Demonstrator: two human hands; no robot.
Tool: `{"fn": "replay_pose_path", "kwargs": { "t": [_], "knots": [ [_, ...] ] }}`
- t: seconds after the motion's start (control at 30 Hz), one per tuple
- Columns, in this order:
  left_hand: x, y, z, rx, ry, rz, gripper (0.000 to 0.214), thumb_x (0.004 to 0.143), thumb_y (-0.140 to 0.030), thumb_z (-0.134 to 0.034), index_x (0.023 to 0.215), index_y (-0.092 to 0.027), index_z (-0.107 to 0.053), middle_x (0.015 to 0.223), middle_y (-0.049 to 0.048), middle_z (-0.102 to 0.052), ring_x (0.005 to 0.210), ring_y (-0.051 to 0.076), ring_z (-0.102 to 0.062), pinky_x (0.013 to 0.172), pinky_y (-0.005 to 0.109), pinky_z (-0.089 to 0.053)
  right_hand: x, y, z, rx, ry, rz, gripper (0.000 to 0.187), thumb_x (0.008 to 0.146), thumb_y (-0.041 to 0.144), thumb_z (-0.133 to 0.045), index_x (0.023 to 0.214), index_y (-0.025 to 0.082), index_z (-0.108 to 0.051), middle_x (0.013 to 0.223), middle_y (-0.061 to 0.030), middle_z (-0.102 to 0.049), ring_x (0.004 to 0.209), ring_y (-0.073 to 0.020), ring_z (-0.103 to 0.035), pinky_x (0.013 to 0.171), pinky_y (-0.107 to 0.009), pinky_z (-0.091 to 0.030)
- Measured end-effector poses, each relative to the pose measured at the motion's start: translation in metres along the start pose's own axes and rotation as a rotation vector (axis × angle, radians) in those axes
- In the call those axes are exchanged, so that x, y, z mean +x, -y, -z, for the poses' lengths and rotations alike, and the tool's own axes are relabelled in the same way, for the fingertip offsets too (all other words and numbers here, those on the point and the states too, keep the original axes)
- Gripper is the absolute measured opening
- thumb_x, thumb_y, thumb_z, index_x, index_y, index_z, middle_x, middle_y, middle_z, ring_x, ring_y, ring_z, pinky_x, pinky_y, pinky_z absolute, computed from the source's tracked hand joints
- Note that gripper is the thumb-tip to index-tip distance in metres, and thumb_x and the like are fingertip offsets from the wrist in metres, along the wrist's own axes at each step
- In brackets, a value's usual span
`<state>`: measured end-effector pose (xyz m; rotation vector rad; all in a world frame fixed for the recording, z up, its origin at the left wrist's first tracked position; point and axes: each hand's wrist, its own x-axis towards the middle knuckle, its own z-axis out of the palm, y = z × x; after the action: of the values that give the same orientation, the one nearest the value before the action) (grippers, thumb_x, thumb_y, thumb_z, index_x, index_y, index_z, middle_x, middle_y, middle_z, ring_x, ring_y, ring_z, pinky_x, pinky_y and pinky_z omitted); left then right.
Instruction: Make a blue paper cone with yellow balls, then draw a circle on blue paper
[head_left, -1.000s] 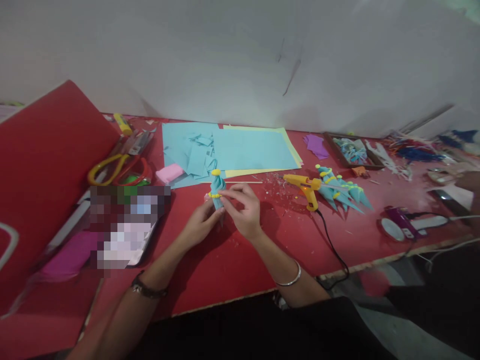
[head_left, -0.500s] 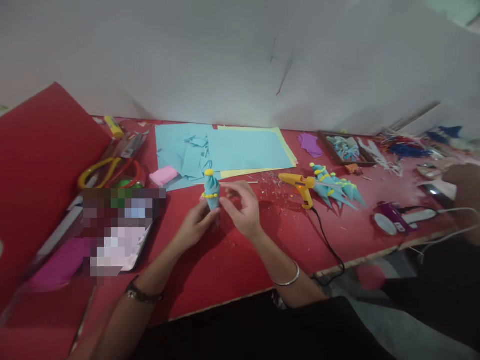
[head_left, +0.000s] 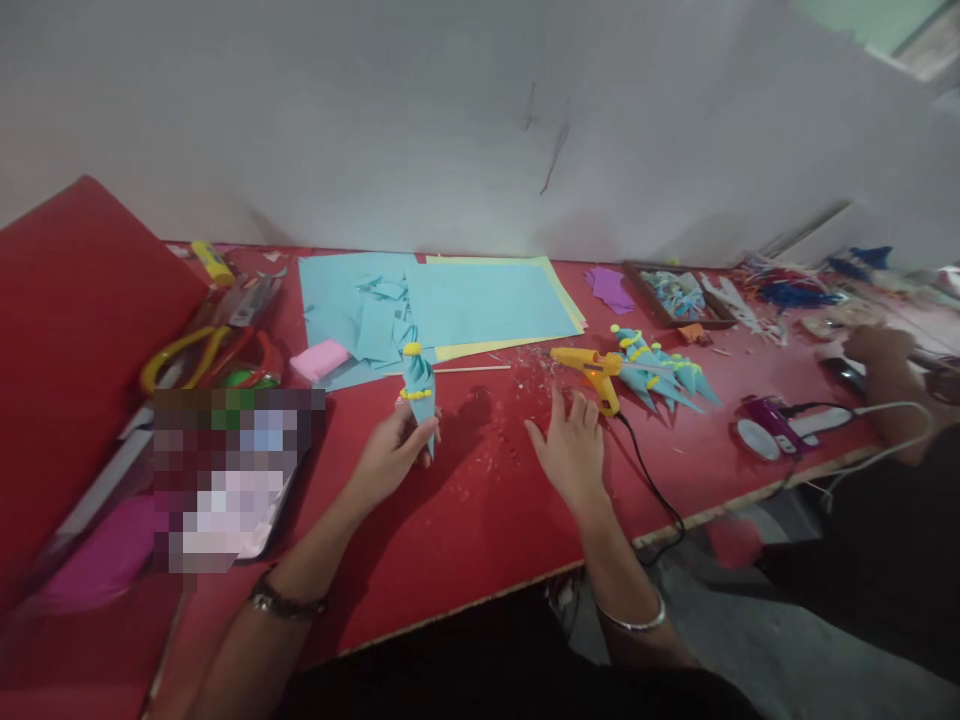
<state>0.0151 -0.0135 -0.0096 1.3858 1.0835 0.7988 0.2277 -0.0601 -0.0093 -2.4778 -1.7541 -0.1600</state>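
A light-blue paper cone with a twisted blue top, a yellow ball and a yellow beaded band stands nearly upright in my left hand, whose fingers close round its lower part. My right hand is over the red table, fingers spread, with nothing in it. Just beyond its fingertips lies a yellow hot glue gun, a small orange light glowing on its body. Several similar blue cones with yellow trim lie beside the gun's rear.
Blue paper sheets and a pink block lie at the back. Scissors and a pixelated phone are left. A tray of scraps and a purple device are right, near another person's hand.
My right hand has left the cone and moved right, toward the glue gun, its fingers spreading. My left hand still holds the cone. The view has shifted slightly.
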Motion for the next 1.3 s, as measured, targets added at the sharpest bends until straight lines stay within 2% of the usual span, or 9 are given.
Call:
{"fn": "replay_pose_path", "kwargs": {
  "t": [0.2,0.37,0.53,0.77,0.93,1.17,1.3],
  "knots": [
    [-0.001,0.000,-0.002,-0.061,-0.019,-0.005,0.030,0.072,-0.046,-0.054,0.079,-0.017,-0.050,0.061,-0.0041,-0.053,0.043,0.008,-0.049,0.043,0.022,-0.042,0.006,0.002,-0.006,-0.049,0.049,-0.052,0.065,0.086,0.044,-0.040,0.131,-0.002,-0.035,0.132,-0.0301,-0.038,0.123,-0.0376,-0.034,0.087,-0.043,-0.039],
    [0.001,0.004,-0.001,-0.023,-0.003,-0.028,0.025,0.076,-0.043,-0.051,0.079,-0.018,-0.050,0.062,-0.0040,-0.053,0.046,0.008,-0.050,0.045,0.022,-0.043,0.012,0.000,-0.010,-0.034,0.073,-0.070,0.065,0.087,0.047,-0.035,0.131,-0.001,-0.036,0.134,-0.0275,-0.037,0.121,-0.0368,-0.037,0.090,-0.044,-0.037],
    [0.000,0.008,0.000,0.014,0.013,-0.042,0.026,0.079,-0.044,-0.047,0.077,-0.018,-0.048,0.062,-0.0036,-0.053,0.047,0.008,-0.050,0.045,0.021,-0.043,0.018,-0.006,-0.009,-0.009,0.077,-0.104,0.062,0.087,0.048,-0.034,0.130,0.003,-0.039,0.127,-0.0238,-0.045,0.115,-0.0338,-0.044,0.086,-0.042,-0.039],
    [0.001,0.012,0.001,0.021,0.015,-0.053,0.027,0.079,-0.045,-0.046,0.078,-0.018,-0.048,0.063,-0.0030,-0.054,0.048,0.008,-0.051,0.046,0.021,-0.042,0.022,-0.010,-0.012,-0.064,0.065,-0.107,0.062,0.088,0.047,-0.034,0.127,-0.001,-0.041,0.125,-0.0254,-0.046,0.116,-0.0337,-0.042,0.087,-0.040,-0.037],
    [0.001,0.012,0.000,0.019,0.021,-0.048,0.028,0.078,-0.046,-0.046,0.077,-0.018,-0.047,0.062,-0.0033,-0.053,0.048,0.009,-0.050,0.046,0.021,-0.041,0.025,-0.012,-0.013,-0.071,0.064,-0.122,0.061,0.087,0.045,-0.036,0.124,-0.003,-0.042,0.119,-0.0243,-0.050,0.110,-0.0326,-0.045,0.084,-0.040,-0.038],
    [0.001,0.011,0.000,0.030,0.026,-0.046,0.027,0.079,-0.045,-0.045,0.077,-0.018,-0.047,0.063,-0.0034,-0.053,0.048,0.008,-0.050,0.047,0.021,-0.042,0.020,-0.012,-0.010,0.000,0.030,-0.095,0.059,0.086,0.042,-0.040,0.123,-0.003,-0.043,0.119,-0.0249,-0.050,0.109,-0.0348,-0.046,0.083,-0.042,-0.039],
    [0.001,0.012,0.000,0.031,0.029,-0.049,0.025,0.079,-0.042,-0.045,0.078,-0.018,-0.047,0.063,-0.0038,-0.052,0.047,0.008,-0.049,0.047,0.021,-0.042,0.007,0.002,-0.007,0.218,0.008,0.062,0.050,0.084,0.037,-0.045,0.121,0.003,-0.048,0.120,-0.0215,-0.051,0.110,-0.0322,-0.047,0.086,-0.042,-0.040]
  ]
}}
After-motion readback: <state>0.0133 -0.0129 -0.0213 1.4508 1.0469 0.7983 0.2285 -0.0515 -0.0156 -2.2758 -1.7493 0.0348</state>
